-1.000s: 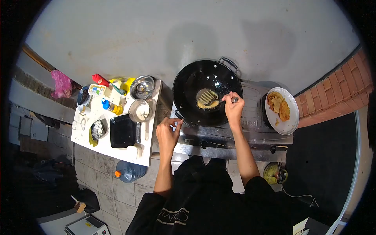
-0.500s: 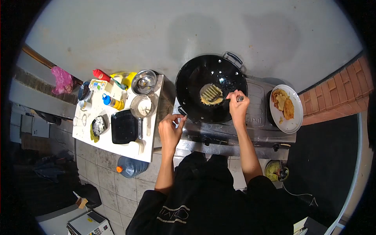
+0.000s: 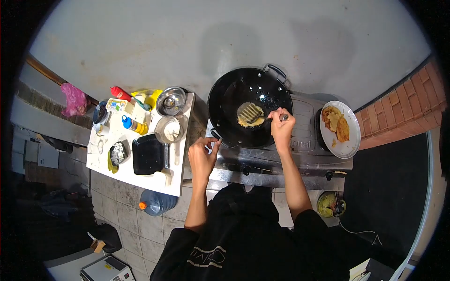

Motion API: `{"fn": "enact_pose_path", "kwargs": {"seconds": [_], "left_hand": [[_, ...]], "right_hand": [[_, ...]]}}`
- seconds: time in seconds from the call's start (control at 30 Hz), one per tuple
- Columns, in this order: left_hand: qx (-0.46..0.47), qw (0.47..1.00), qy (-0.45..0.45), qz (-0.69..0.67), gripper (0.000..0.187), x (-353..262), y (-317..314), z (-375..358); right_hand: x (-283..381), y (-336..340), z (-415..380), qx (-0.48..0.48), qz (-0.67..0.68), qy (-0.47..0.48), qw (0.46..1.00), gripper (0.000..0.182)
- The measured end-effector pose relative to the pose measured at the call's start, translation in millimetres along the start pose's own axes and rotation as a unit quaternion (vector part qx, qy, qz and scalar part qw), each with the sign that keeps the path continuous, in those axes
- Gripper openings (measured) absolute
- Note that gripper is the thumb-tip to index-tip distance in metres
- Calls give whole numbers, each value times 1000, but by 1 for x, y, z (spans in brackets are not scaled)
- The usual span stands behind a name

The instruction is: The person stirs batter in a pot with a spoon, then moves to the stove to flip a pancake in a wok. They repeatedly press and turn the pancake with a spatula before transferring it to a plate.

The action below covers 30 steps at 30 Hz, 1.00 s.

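Observation:
A black wok (image 3: pixel 229 93) sits on the stove, with a pale yellow fritter (image 3: pixel 242 122) frying in it. My right hand (image 3: pixel 282 129) is wrapped round the handle of a slotted spatula (image 3: pixel 251 114), whose slotted head lies over the fritter. At the wok's near left side, my left hand (image 3: pixel 203 153) is closed, thumb and fingers pinching the side handle (image 3: pixel 215 134). To the right, a white plate (image 3: pixel 343 151) carries several golden-brown fried pieces (image 3: pixel 342 129).
Left of the stove (image 3: pixel 300 161), a white table (image 3: pixel 124 172) holds a black square tray (image 3: pixel 147 154), metal bowl (image 3: pixel 165 110), flour container (image 3: pixel 169 129), blue-capped bottle (image 3: pixel 134 125) and red bottle (image 3: pixel 120 93). A water jug (image 3: pixel 159 203) lies below. Brick wall (image 3: pixel 393 110) stands right.
The view has shifted slightly, so the wok and plate appear a little farther left. Both hands keep their grips, and the spatula stays over the fritter.

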<state>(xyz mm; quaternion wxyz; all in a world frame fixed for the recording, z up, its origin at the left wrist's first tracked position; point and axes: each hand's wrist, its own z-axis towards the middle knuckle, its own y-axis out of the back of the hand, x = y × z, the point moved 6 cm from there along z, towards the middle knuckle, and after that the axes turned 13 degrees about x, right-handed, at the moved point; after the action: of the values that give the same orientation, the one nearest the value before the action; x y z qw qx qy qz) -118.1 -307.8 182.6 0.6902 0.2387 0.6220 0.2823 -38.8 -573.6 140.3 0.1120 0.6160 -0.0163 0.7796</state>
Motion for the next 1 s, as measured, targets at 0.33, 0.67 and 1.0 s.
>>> {"fn": "enact_pose_path", "kwargs": {"seconds": [0.33, 0.67, 1.0], "left_hand": [[8, 1000, 7, 9, 17, 2, 0, 2], [12, 1000, 15, 4, 16, 2, 1, 3], [14, 1000, 3, -7, 19, 5, 0, 6]], "right_hand": [[12, 6, -17, -30, 84, -15, 996, 31], [26, 39, -23, -42, 48, -34, 997, 31], [26, 24, -12, -22, -61, -20, 998, 27]]}}
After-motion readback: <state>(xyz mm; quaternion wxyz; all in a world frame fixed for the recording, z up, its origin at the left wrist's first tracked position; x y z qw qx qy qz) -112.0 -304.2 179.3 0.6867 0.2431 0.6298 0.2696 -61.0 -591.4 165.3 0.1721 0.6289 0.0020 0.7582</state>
